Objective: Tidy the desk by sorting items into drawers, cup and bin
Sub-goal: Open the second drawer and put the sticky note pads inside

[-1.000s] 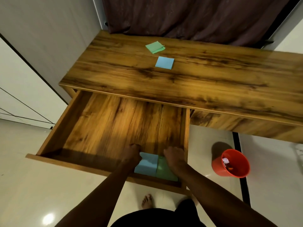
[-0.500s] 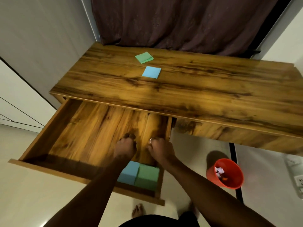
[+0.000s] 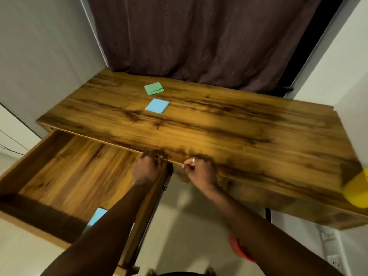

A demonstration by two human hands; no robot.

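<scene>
My left hand [image 3: 147, 169] and my right hand [image 3: 199, 172] hover at the front edge of the wooden desk [image 3: 239, 132], fingers curled, holding nothing. The left hand is above the back right corner of the open left drawer [image 3: 65, 176]. A blue sticky-note pad [image 3: 98, 215] lies at the drawer's front, partly hidden by my left forearm. On the desk top lie a green pad [image 3: 153, 88] and, nearer me, a blue pad [image 3: 157, 105]. A yellow cup [image 3: 357, 193] shows at the right edge. The red bin [image 3: 238, 249] on the floor is mostly hidden behind my right arm.
A dark curtain [image 3: 199, 36] hangs behind the desk, with walls on both sides. The open drawer juts out over the floor at the left. A wall socket [image 3: 334, 261] sits low on the right. The frame is motion-blurred.
Both hands rose from the pads at the drawer's front to the desk's front edge, leaving the pads in the drawer. The view tilted up and the yellow cup came into sight.
</scene>
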